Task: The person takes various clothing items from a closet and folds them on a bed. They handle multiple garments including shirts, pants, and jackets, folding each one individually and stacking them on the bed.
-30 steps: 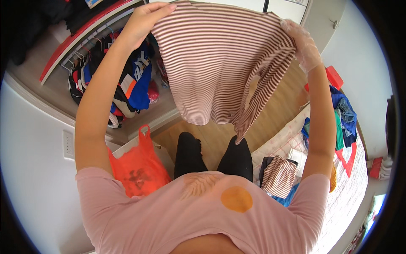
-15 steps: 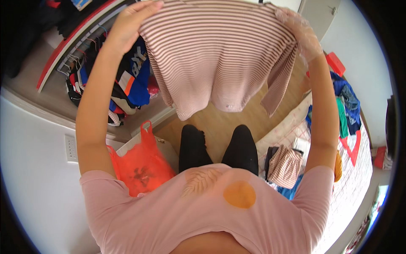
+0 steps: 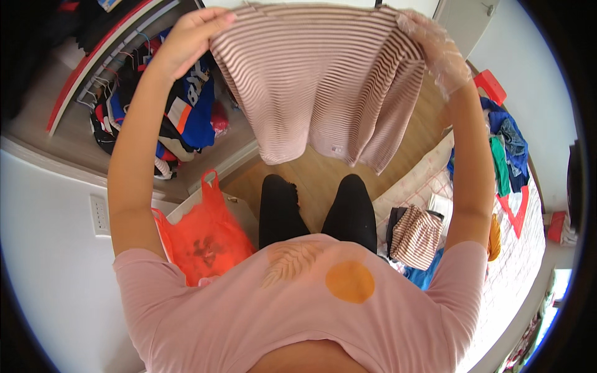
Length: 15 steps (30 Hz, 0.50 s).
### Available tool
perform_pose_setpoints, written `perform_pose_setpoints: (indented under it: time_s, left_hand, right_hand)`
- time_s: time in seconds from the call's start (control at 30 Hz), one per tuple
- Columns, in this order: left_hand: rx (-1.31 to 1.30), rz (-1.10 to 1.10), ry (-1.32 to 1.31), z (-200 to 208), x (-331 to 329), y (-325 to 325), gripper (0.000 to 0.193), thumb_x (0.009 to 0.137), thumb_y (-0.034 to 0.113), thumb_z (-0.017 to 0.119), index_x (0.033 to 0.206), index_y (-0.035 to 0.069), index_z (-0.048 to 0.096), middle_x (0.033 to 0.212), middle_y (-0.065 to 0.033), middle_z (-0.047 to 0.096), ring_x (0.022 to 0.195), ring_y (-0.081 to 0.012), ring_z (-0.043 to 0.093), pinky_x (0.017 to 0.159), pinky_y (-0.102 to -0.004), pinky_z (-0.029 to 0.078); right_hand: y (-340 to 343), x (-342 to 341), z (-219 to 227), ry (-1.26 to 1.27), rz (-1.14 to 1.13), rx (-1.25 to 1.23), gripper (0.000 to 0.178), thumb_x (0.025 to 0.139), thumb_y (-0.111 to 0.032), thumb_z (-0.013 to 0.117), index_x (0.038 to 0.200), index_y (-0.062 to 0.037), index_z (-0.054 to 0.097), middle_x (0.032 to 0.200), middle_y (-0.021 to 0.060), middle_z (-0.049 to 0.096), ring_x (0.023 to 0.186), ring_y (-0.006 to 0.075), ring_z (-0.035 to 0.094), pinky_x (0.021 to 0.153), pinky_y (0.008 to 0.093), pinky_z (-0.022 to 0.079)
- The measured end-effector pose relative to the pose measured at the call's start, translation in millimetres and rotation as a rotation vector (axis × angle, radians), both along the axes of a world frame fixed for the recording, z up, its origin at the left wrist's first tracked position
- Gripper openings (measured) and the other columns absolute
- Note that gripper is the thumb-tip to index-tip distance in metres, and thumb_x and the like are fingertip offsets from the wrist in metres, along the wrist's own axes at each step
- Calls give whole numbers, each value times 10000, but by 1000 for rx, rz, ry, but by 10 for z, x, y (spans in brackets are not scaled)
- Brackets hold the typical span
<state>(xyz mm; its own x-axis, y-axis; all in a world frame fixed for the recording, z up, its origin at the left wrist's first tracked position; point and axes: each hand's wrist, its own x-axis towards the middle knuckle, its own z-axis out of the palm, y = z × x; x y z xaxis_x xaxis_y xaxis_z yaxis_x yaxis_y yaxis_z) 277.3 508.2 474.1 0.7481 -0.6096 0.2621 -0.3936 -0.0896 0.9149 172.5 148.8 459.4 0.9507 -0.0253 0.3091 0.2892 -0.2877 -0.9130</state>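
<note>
A pink and brown striped long-sleeved shirt (image 3: 311, 81) hangs spread out in front of me at arm's length. My left hand (image 3: 196, 40) pinches its upper left corner between thumb and fingers. At the upper right corner my right hand (image 3: 435, 50), in a clear plastic glove, is closed on the cloth. One sleeve (image 3: 398, 105) drops down along the right side of the shirt. The lower edge hangs free above the floor, just beyond my knees.
On the left, a wardrobe holds clothes on hangers (image 3: 193, 118). A red plastic bag (image 3: 205, 242) stands beside my left leg. To the right, a bed (image 3: 516, 267) bears a folded striped garment (image 3: 416, 236) and a heap of blue and green clothes (image 3: 510, 149). A red stool (image 3: 490, 87) is behind.
The shirt has shifted slightly left, and its right sleeve has swung inward against the body. Both hands have kept their hold, with the right drawn a little to the left.
</note>
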Motion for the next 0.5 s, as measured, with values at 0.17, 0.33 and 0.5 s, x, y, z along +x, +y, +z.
perform_pose_setpoints:
  time_s: [0.17, 0.33, 0.5]
  left_hand:
    - [64, 25, 17, -90, -71, -84, 218, 850, 183, 613, 987, 13, 611, 854, -17, 615, 766, -74, 569, 730, -216, 474]
    - [84, 62, 280, -349, -177, -233, 192, 838, 183, 624, 920, 17, 577, 829, -41, 599, 743, -95, 571, 657, -220, 485]
    - [-165, -145, 718, -504, -568, -543, 188, 870, 168, 545, 934, -9, 550, 876, -133, 617, 768, -197, 620, 730, -306, 525]
  right_hand:
    - [30, -105, -73, 83, 11, 218, 269, 850, -276, 589, 1004, -56, 605, 892, 5, 621, 804, 86, 567, 732, 225, 457]
    - [102, -155, -123, 145, -70, 170, 228, 854, -252, 580, 929, -40, 616, 814, 7, 623, 743, 76, 568, 688, 206, 460]
    - [412, -232, -274, 148, -74, 123, 276, 850, -264, 583, 949, -8, 620, 804, 43, 619, 730, 108, 563, 677, 239, 460]
